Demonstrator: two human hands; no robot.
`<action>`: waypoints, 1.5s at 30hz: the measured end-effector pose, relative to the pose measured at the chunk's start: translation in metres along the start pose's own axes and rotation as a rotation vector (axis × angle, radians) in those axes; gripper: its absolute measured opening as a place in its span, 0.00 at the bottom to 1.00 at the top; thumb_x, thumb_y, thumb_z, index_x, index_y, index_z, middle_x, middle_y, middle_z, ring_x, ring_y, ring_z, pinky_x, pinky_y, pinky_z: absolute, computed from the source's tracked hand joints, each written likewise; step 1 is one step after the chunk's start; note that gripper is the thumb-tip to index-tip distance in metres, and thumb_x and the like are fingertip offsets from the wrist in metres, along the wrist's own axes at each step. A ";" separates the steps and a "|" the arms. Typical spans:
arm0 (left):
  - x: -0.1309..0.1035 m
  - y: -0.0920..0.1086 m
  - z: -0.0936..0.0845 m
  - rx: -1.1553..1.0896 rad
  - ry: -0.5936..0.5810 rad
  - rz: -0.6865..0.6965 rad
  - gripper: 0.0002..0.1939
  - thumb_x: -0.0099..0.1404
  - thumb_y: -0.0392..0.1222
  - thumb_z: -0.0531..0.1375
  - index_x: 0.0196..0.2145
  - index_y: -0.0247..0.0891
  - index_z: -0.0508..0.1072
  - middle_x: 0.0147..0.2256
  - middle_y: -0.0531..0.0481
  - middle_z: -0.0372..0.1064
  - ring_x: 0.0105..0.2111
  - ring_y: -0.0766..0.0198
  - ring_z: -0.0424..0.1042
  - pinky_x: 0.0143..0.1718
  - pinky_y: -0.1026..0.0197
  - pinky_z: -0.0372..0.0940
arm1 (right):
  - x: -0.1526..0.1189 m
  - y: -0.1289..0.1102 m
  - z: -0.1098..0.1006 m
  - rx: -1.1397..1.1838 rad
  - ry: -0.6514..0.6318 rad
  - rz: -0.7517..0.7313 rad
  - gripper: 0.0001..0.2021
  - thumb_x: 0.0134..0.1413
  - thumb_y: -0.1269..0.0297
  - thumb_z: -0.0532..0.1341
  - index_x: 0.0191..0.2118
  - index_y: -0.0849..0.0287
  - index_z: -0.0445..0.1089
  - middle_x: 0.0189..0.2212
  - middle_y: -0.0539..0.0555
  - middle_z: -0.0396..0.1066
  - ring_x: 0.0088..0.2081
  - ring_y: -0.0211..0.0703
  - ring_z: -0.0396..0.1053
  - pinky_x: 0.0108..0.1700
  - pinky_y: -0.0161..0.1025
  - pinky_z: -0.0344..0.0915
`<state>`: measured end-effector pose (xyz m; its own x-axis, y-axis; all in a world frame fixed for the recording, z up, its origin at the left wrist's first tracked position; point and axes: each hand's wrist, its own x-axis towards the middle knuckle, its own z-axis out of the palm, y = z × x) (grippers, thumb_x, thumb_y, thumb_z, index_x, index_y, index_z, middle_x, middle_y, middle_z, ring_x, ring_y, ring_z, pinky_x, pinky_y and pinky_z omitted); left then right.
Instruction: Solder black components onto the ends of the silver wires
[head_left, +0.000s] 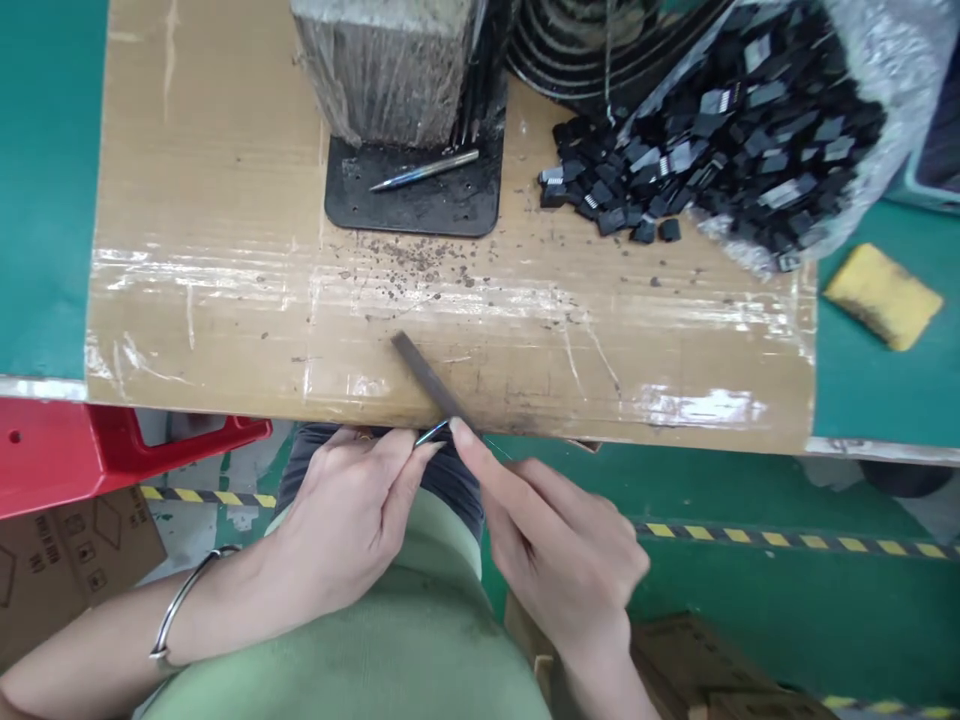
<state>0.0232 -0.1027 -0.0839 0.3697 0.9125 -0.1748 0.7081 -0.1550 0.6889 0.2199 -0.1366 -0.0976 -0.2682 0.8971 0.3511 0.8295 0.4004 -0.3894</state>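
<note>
At the table's front edge, my left hand point(356, 500) is closed with a thin, shiny soldering iron tip point(433, 432) pinched between thumb and fingers. My right hand point(559, 545) grips a flat grey file point(424, 370), its index finger stretched along it near the tip. The file slants up and left over the cardboard, and its handle end is hidden in the hand. Tip and file meet or nearly meet at the right fingertip; contact is unclear. Another pointed metal tip point(425, 171), bluish at its point, lies on the black base plate point(352, 205) beyond my hands.
Cardboard point(202, 200) covers the green table, with dark crumbs point(420, 262) scattered on it. A dusty grey block point(390, 80) stands on the base plate. Small black connectors point(720, 150) spill from a clear plastic bag point(885, 60). A yellow sponge point(883, 296) lies right; a red stool point(60, 455) stands left.
</note>
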 end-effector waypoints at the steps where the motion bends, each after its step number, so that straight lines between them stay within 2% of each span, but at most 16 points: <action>1: 0.000 0.000 0.000 -0.040 -0.018 -0.024 0.17 0.79 0.36 0.49 0.29 0.42 0.60 0.24 0.55 0.60 0.25 0.63 0.60 0.31 0.59 0.56 | 0.006 0.000 0.003 -0.008 0.009 -0.001 0.27 0.72 0.75 0.59 0.72 0.50 0.66 0.21 0.42 0.66 0.22 0.28 0.63 0.28 0.33 0.55; 4: 0.000 0.000 -0.001 -0.223 -0.090 -0.121 0.18 0.80 0.40 0.49 0.28 0.42 0.59 0.26 0.56 0.59 0.26 0.64 0.57 0.32 0.60 0.55 | 0.015 -0.001 0.007 -0.004 0.027 0.003 0.27 0.74 0.75 0.58 0.73 0.49 0.64 0.21 0.42 0.66 0.21 0.28 0.62 0.28 0.35 0.54; 9: 0.003 -0.001 -0.002 -0.550 -0.233 -0.256 0.21 0.82 0.48 0.47 0.28 0.42 0.59 0.26 0.57 0.54 0.28 0.65 0.55 0.31 0.61 0.55 | 0.010 -0.001 0.008 0.008 0.048 0.001 0.31 0.73 0.77 0.58 0.75 0.47 0.59 0.21 0.42 0.65 0.21 0.28 0.61 0.28 0.34 0.54; 12: 0.003 0.000 0.000 -0.629 -0.208 -0.242 0.23 0.82 0.47 0.45 0.27 0.42 0.58 0.25 0.58 0.52 0.26 0.66 0.53 0.29 0.60 0.54 | 0.008 0.001 0.011 0.008 0.060 0.002 0.32 0.73 0.76 0.59 0.76 0.46 0.56 0.22 0.42 0.67 0.22 0.27 0.63 0.29 0.33 0.56; 16: 0.003 0.003 0.001 -0.656 -0.107 -0.238 0.23 0.80 0.44 0.47 0.25 0.42 0.58 0.23 0.58 0.52 0.25 0.67 0.52 0.28 0.59 0.52 | -0.007 0.003 0.004 0.031 0.037 -0.029 0.35 0.72 0.79 0.57 0.77 0.45 0.53 0.23 0.43 0.69 0.22 0.29 0.64 0.28 0.33 0.57; 20: 0.005 0.004 0.000 -0.688 -0.127 -0.282 0.24 0.80 0.45 0.47 0.24 0.42 0.58 0.22 0.58 0.51 0.23 0.67 0.51 0.27 0.59 0.51 | -0.027 0.005 -0.004 0.067 0.008 -0.021 0.38 0.67 0.85 0.57 0.76 0.50 0.55 0.23 0.46 0.70 0.23 0.31 0.66 0.30 0.32 0.60; 27: 0.004 0.002 0.002 -0.724 -0.118 -0.295 0.24 0.80 0.46 0.47 0.23 0.43 0.58 0.22 0.58 0.52 0.24 0.67 0.52 0.27 0.59 0.52 | -0.004 0.005 0.015 0.050 0.115 -0.012 0.38 0.69 0.82 0.58 0.76 0.43 0.55 0.22 0.43 0.68 0.22 0.29 0.64 0.28 0.33 0.56; 31: 0.003 0.001 0.001 -0.747 -0.141 -0.306 0.24 0.80 0.47 0.47 0.23 0.43 0.58 0.22 0.58 0.53 0.24 0.66 0.52 0.28 0.58 0.51 | -0.021 0.005 0.005 0.077 0.039 -0.001 0.37 0.68 0.83 0.58 0.76 0.48 0.56 0.23 0.45 0.70 0.23 0.30 0.64 0.30 0.33 0.58; 33: 0.004 0.001 0.001 -0.762 -0.160 -0.310 0.25 0.80 0.47 0.47 0.23 0.43 0.58 0.22 0.58 0.52 0.24 0.66 0.52 0.28 0.58 0.51 | -0.028 0.005 0.002 0.086 0.048 0.006 0.37 0.67 0.84 0.59 0.76 0.50 0.57 0.24 0.46 0.70 0.23 0.31 0.65 0.31 0.33 0.60; 39: 0.006 0.002 -0.001 -0.759 -0.153 -0.329 0.25 0.80 0.47 0.46 0.23 0.42 0.58 0.22 0.57 0.53 0.24 0.66 0.53 0.28 0.58 0.53 | -0.009 0.006 0.016 0.051 0.125 -0.003 0.38 0.68 0.82 0.59 0.76 0.43 0.55 0.23 0.43 0.70 0.22 0.30 0.65 0.29 0.35 0.57; 42: 0.007 0.002 -0.001 -0.730 -0.131 -0.289 0.25 0.80 0.45 0.46 0.23 0.43 0.58 0.22 0.57 0.53 0.23 0.66 0.53 0.27 0.59 0.52 | -0.019 0.007 0.008 0.073 0.072 -0.006 0.37 0.68 0.83 0.58 0.76 0.46 0.56 0.24 0.45 0.70 0.23 0.31 0.65 0.29 0.34 0.58; 45: 0.005 0.000 0.002 -0.585 -0.057 -0.179 0.22 0.80 0.41 0.47 0.24 0.43 0.57 0.22 0.59 0.50 0.23 0.67 0.50 0.27 0.59 0.51 | -0.031 0.006 0.000 0.092 0.044 0.012 0.38 0.66 0.85 0.59 0.75 0.50 0.58 0.24 0.46 0.70 0.24 0.31 0.65 0.32 0.33 0.61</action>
<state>0.0264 -0.0987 -0.0858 0.3186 0.8809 -0.3500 0.3211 0.2471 0.9142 0.2326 -0.1618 -0.1106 -0.2351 0.8935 0.3825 0.7836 0.4071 -0.4694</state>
